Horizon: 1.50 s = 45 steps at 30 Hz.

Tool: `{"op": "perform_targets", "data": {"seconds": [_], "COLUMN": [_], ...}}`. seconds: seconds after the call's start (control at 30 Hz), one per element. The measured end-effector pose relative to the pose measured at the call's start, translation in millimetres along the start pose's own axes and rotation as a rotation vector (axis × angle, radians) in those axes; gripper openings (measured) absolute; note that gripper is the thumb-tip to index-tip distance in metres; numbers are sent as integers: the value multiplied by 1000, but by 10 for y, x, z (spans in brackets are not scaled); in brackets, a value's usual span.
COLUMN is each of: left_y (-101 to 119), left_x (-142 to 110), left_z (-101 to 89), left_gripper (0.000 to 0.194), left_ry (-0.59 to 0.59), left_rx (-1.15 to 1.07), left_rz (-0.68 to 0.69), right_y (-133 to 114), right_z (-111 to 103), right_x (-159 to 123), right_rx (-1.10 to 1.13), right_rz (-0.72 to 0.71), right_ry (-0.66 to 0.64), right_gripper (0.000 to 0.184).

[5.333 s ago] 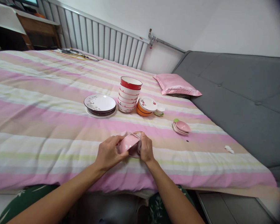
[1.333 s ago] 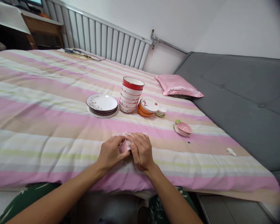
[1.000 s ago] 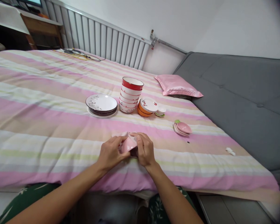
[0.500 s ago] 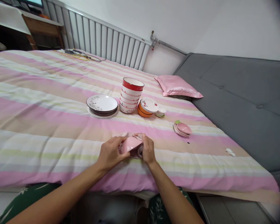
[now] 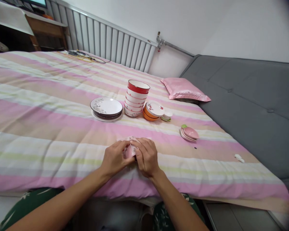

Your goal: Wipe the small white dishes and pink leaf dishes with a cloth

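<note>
Near the front of the bed, a small pink dish (image 5: pixel 128 152) is gripped at its left side by my left hand (image 5: pixel 113 159), thumb in front and fingers behind. My right hand (image 5: pixel 146 157) is closed on a thin pale patterned cloth (image 5: pixel 134 147) and presses it over the dish. Most of the dish is hidden by the cloth and my fingers. Right of my hands sits a stack of similar pink dishes (image 5: pixel 190 132) with a green leaf-shaped part.
Beyond my hands stand stacked plates (image 5: pixel 106 106), a tall stack of red-and-white bowls (image 5: pixel 136 99), orange bowls (image 5: pixel 150 116) under flowered plates, and small white dishes (image 5: pixel 167 115). A pink pillow (image 5: pixel 185 89) lies near the grey headboard (image 5: pixel 245 83). Cables (image 5: pixel 86 57) lie at the far edge.
My right hand has moved left from the dish's right edge and folded the cloth over the dish, covering more of it. My left hand keeps its grip in nearly the same place.
</note>
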<state>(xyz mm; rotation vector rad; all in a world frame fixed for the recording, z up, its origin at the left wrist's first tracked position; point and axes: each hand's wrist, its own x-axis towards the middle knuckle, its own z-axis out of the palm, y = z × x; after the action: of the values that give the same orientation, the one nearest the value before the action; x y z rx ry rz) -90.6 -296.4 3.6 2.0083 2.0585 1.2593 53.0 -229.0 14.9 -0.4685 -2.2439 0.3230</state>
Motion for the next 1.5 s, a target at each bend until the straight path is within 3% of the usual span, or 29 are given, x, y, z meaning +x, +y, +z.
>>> {"op": "perform_targets", "data": {"seconds": [0.2,0.47,0.83,0.97,1.2,1.5], "left_y": [9,-1,-22,-36,-19,86], "left_x": [5,13,15,10,17,77], "left_z": [22,37,30,34,-8,-153], "left_gripper": [28,38,36,34,36,39], "left_ry": [-1,-23,-32,-22,-31,-43], "left_rx": [-1,7,11,6,13,31], "left_rz": [-18,-16,-13,-16,-36,-99], "right_y": [-24,74,261,288,286,62], "right_z": [8,-6,104,128,170,119], "right_x": [10,32,26,32,19,11], "right_rx": [-35,167,569,667,725,560], "right_rz": [14,274,699,785,801,516], "right_ry": [-14,64,196,203,206,105], "right_gripper": [35,35,49,50,49,46]}}
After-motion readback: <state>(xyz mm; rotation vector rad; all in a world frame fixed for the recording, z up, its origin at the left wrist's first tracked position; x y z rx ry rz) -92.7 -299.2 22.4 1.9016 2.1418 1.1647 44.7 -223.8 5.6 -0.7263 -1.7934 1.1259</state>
